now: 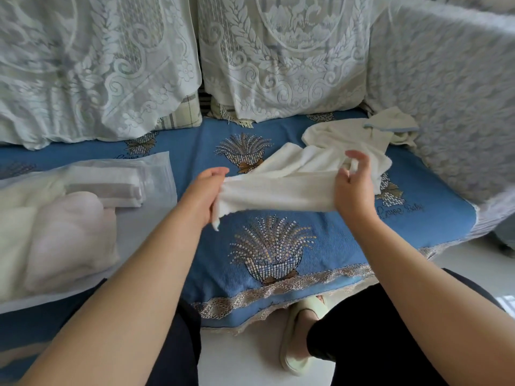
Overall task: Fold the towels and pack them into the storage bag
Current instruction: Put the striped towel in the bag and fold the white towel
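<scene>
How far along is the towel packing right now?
Done: folded towels already lie inside the bag on the left. In hand: the left hand and right hand hold a white towel stretched between them, not yet folded. Left: another towel lies crumpled behind it.

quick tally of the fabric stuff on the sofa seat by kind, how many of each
White towel held in the hands: 1
Loose cream cloth with blue trim by the armrest: 1
Translucent storage bag: 1
Folded items visible inside the bag: at least 3 and; the exact count is unclear
Total: at least 6
</scene>
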### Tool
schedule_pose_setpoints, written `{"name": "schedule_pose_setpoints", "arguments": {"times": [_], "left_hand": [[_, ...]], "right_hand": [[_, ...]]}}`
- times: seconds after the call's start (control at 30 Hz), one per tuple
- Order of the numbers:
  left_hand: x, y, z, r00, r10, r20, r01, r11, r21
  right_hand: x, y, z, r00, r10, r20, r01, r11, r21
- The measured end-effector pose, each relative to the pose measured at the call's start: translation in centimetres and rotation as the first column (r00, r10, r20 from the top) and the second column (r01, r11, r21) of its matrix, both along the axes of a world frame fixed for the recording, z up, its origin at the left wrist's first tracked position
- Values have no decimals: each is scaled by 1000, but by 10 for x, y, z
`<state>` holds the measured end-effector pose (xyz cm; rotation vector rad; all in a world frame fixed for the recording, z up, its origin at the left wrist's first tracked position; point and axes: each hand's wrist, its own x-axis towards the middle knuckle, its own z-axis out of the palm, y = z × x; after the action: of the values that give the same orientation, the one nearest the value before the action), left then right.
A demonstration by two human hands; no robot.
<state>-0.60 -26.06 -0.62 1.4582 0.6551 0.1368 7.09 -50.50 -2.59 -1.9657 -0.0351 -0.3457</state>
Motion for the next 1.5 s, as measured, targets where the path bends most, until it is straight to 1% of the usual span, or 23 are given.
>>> {"name": "schedule_pose_setpoints", "arguments": {"times": [0.07,0.13,0.2,0.27,0.3,0.37,0.43,0.5,0.53,0.6,0.67,0.7,0.77,0.83,0.87,0.93,0.97,1.03,1.1,1.23,1.33,1.43,1.5], "left_hand": [[-8,14,11,978,-190,-88,204,961,187],[-16,27,17,909,-298,-291,408,777,479],[-25,33,18,710,-343,-615,702,419,577],[-34,32,18,448,-308,-840,892,82,445],[-36,31,19,366,-326,-872,922,0,387],[-40,32,23,331,-507,-796,933,46,358],[-41,36,29,510,-686,-519,859,373,350],[-37,41,27,774,-596,-213,629,763,150],[-31,42,22,873,-478,-99,477,878,-31],[-19,42,12,972,-232,26,224,896,-384],[-6,38,3,992,-117,53,126,811,-571],[0,34,-3,992,-118,34,116,807,-578],[10,25,-18,985,-165,-44,124,869,-479],[21,18,-35,970,-152,-189,113,973,-200],[26,17,-44,952,-104,-289,119,992,34],[30,20,-54,862,24,-506,286,801,526],[30,21,-56,818,76,-570,383,667,639],[26,21,-59,754,44,-656,521,569,637],[23,19,-61,730,-65,-680,592,558,582],[22,16,-50,755,-239,-611,629,526,572],[18,22,-24,652,-259,-712,750,356,558],[4,35,2,458,-159,-875,888,29,459],[-5,38,6,329,-83,-941,937,-96,337]], "right_hand": [[-1,-8,5,986,150,-76,-165,951,-261],[-6,-16,9,866,316,-388,-482,735,-477],[-21,-21,11,507,358,-784,-842,400,-361],[-42,-19,13,117,350,-930,-981,188,-52],[-50,-17,13,-16,372,-928,-988,137,71],[-58,-11,14,-193,433,-880,-960,102,261],[-56,-13,17,-256,532,-807,-905,162,394],[-44,-20,18,-150,694,-704,-799,334,499],[-36,-24,17,-38,768,-639,-692,442,571],[-15,-30,13,208,831,-515,-327,555,764],[6,-35,7,393,813,-430,-43,484,874],[14,-37,3,455,779,-432,16,478,878],[23,-36,-9,520,670,-531,42,600,799],[24,-31,-23,527,512,-678,11,794,608],[24,-28,-30,540,409,-735,8,871,490],[25,-23,-40,621,170,-765,30,970,240],[26,-21,-44,680,56,-731,4,997,81],[24,-15,-47,772,-60,-632,-175,937,-303],[13,-7,-51,803,-35,-594,-338,794,-505],[-8,9,-64,846,139,-514,-375,841,-390],[-15,12,-60,824,156,-545,-376,870,-320],[-16,3,-44,691,202,-694,-592,709,-382],[-19,-5,-33,583,174,-794,-733,535,-421]]}}
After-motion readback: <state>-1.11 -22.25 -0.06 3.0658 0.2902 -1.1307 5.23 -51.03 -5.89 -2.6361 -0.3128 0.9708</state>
